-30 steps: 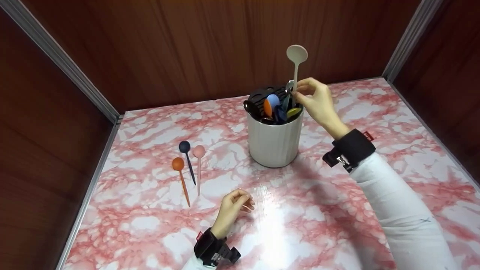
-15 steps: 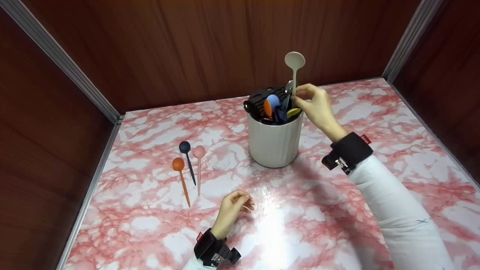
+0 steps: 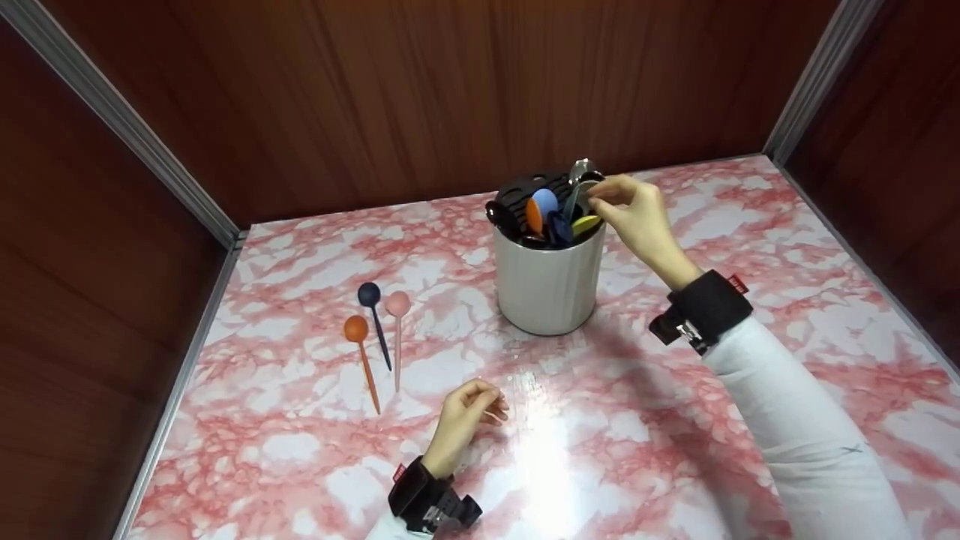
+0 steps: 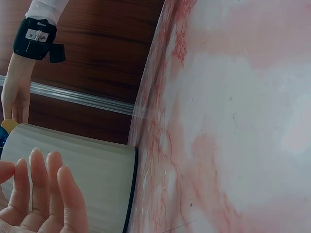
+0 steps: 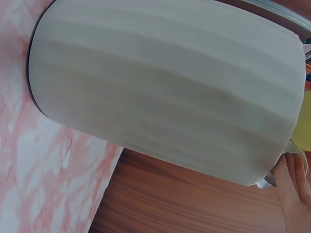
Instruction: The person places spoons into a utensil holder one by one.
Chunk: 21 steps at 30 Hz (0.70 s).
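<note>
At the rim of a ribbed off-white utensil holder (image 3: 549, 292), my right hand (image 3: 637, 221) has its thumb and fingertips at the round head of a beige spoon (image 3: 586, 198), pinching it. The spoon's handle is hidden inside the holder. In the right wrist view, the fingers (image 5: 289, 177) overlap the spoon's pale head just past the rim. My left hand (image 3: 466, 420) rests low over the table in front of the holder, loosely curled and holding nothing. In the left wrist view, its fingers (image 4: 41, 187) appear before the holder's wall.
Three spoons lie to the left on the marbled table (image 3: 300, 480): orange (image 3: 356, 328), navy (image 3: 369, 293) and pink (image 3: 398, 304). The holder also contains a black slotted utensil (image 3: 517, 196), a blue spoon (image 3: 545, 201) and a yellow utensil (image 3: 586, 224). A wood-grain panel (image 3: 375, 97) stands behind.
The beige spoon has gone down into the holder, its head sinking from well above the rim to about rim level. My right hand now grips the head rather than the handle; my left hand is still.
</note>
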### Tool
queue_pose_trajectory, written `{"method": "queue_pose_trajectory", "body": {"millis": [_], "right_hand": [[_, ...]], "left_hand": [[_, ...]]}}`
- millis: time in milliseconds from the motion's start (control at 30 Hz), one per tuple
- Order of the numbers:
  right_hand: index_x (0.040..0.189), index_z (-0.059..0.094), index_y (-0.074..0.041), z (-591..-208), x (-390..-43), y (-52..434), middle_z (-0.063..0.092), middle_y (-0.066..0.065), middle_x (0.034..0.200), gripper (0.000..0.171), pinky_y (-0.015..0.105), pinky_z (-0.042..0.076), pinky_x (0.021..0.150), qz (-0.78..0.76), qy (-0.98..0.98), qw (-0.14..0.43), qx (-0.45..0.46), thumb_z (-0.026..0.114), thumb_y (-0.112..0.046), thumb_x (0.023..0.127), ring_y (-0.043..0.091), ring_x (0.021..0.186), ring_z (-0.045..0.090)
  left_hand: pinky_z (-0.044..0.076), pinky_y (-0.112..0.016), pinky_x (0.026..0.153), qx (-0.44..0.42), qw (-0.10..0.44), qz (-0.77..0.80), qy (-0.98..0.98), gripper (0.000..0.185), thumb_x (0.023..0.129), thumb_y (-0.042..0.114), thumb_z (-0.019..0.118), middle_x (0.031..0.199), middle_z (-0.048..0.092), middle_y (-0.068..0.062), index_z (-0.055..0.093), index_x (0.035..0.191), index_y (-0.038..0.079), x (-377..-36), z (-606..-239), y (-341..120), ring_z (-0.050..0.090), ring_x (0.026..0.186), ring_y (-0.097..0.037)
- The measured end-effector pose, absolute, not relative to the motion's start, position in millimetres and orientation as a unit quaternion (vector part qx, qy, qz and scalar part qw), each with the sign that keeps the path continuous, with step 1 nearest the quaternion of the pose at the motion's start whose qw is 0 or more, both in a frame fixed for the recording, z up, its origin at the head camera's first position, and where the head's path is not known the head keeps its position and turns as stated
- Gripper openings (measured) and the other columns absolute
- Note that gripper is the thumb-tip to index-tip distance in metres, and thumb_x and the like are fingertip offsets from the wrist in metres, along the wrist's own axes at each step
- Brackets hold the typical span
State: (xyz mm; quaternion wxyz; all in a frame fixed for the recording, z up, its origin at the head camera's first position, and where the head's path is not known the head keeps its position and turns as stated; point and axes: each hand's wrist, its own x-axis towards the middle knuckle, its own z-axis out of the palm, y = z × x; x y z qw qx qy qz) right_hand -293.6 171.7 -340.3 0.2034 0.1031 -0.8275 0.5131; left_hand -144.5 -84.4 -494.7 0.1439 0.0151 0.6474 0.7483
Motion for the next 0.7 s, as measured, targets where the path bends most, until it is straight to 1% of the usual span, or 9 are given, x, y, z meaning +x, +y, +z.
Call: {"method": "queue_pose_trajectory", "body": {"millis": [100,133,167,233,333,400,567,633,700], "right_hand": [[0.095,0.066,0.009,-340.8,-290.3,175.2,0.067,0.023,0.094,0.016,0.008,0.046,0.072,0.516,-0.825,0.205,0.105,0.06,0.002,0.082,-0.005,0.074,0.057],[0.095,0.066,0.009,-341.0,-288.9,176.4,0.067,0.02,0.093,0.015,0.008,0.046,0.071,0.518,-0.823,0.206,0.105,0.061,0.001,0.082,-0.007,0.073,0.056],[0.094,0.066,0.009,-341.4,-287.7,177.7,0.068,0.016,0.09,0.015,0.008,0.046,0.071,0.521,-0.821,0.207,0.104,0.061,0.001,0.082,-0.007,0.072,0.056],[0.094,0.066,0.008,-342.0,-284.8,180.1,0.068,0.003,0.083,0.015,0.007,0.047,0.069,0.529,-0.817,0.207,0.102,0.062,0.001,0.082,-0.008,0.071,0.056],[0.095,0.066,0.009,-343.1,-280.5,183.5,0.062,-0.018,0.075,0.016,0.007,0.047,0.066,0.542,-0.808,0.205,0.104,0.063,0.0,0.082,-0.008,0.07,0.057],[0.096,0.065,0.009,-343.9,-277.9,185.4,0.059,-0.025,0.072,0.017,0.007,0.048,0.065,0.554,-0.801,0.199,0.107,0.063,-0.001,0.083,-0.007,0.069,0.057],[0.098,0.064,0.011,-342.5,-269.1,188.3,0.06,-0.027,0.072,0.019,0.008,0.05,0.066,0.567,-0.793,0.194,0.112,0.063,-0.002,0.084,-0.007,0.068,0.059],[0.096,0.064,0.011,-341.6,-264.7,189.3,0.06,-0.026,0.072,0.018,0.009,0.051,0.067,0.568,-0.791,0.197,0.113,0.063,-0.001,0.083,-0.006,0.068,0.059],[0.095,0.064,0.012,-342.0,-260.3,190.4,0.062,-0.025,0.073,0.017,0.01,0.052,0.067,0.573,-0.786,0.2,0.115,0.063,0.0,0.083,-0.005,0.068,0.06]], "left_hand": [[0.057,-0.035,0.063,0.014,0.145,0.748,0.648,0.016,0.091,0.01,0.053,0.074,0.061,0.001,0.056,0.09,-0.005,-144.9,-495.0,-84.0,0.061,0.067,-0.014],[0.057,-0.035,0.064,0.014,0.145,0.747,0.648,0.016,0.091,0.01,0.053,0.074,0.061,0.001,0.056,0.091,-0.005,-145.2,-495.3,-83.9,0.061,0.067,-0.013],[0.057,-0.035,0.064,0.015,0.144,0.747,0.649,0.017,0.091,0.01,0.053,0.074,0.061,0.001,0.056,0.091,-0.006,-145.5,-495.6,-83.8,0.061,0.067,-0.013],[0.057,-0.036,0.065,0.018,0.142,0.745,0.651,0.018,0.091,0.009,0.052,0.074,0.061,0.001,0.056,0.092,-0.009,-146.4,-496.4,-83.6,0.061,0.066,-0.013],[0.057,-0.037,0.066,0.022,0.14,0.742,0.655,0.019,0.091,0.009,0.052,0.074,0.061,0.001,0.056,0.092,-0.009,-147.4,-497.1,-83.6,0.061,0.066,-0.013],[0.057,-0.036,0.067,0.025,0.138,0.741,0.656,0.018,0.091,0.009,0.052,0.074,0.062,0.0,0.056,0.091,-0.008,-148.0,-497.2,-83.8,0.062,0.067,-0.013],[0.056,-0.031,0.064,0.018,0.139,0.739,0.659,0.014,0.091,0.01,0.051,0.076,0.062,-0.002,0.058,0.089,-0.002,-149.2,-497.8,-84.8,0.062,0.068,-0.014],[0.056,-0.031,0.064,0.015,0.139,0.737,0.662,0.012,0.091,0.01,0.051,0.075,0.062,-0.002,0.058,0.088,0.0,-149.7,-498.1,-84.9,0.062,0.068,-0.014],[0.057,-0.033,0.065,0.016,0.138,0.735,0.664,0.012,0.091,0.01,0.052,0.075,0.062,-0.001,0.058,0.089,0.0,-150.4,-498.1,-85.1,0.062,0.068,-0.014]]}}
